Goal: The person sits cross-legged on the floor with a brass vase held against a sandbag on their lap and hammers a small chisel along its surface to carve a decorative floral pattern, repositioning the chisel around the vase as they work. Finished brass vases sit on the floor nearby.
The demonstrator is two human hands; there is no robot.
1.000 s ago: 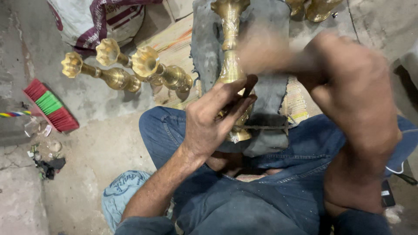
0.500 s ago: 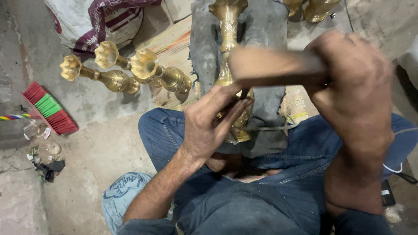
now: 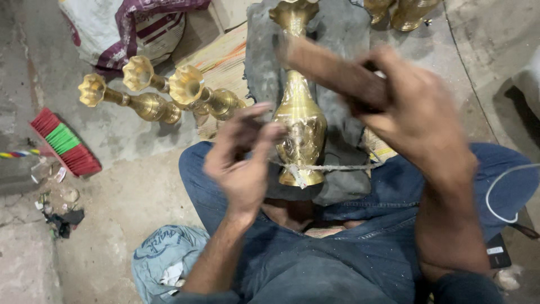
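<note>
A brass vase (image 3: 301,121) with an engraved body lies on a dark grey cloth (image 3: 260,50) across my lap, its flared mouth pointing away from me. A string (image 3: 343,166) runs across its foot. My right hand (image 3: 419,118) grips a brown wooden stick (image 3: 326,65), which is raised above the vase's neck. My left hand (image 3: 242,160) hovers just left of the vase's body, blurred, its fingertips drawn together close to the metal. Whether the left hand pinches anything is unclear.
Several similar brass vases (image 3: 149,104) lie on the concrete floor to the left, partly on a woven mat (image 3: 222,62). Also there: a red and green brush (image 3: 64,141), a sack (image 3: 129,28), a blue bag (image 3: 163,259), more brass pieces (image 3: 402,11), a white cable (image 3: 500,191).
My left hand has lifted off the vase and shifted left, uncovering its body. The stick in my right hand has swung up and tilted above the neck.
</note>
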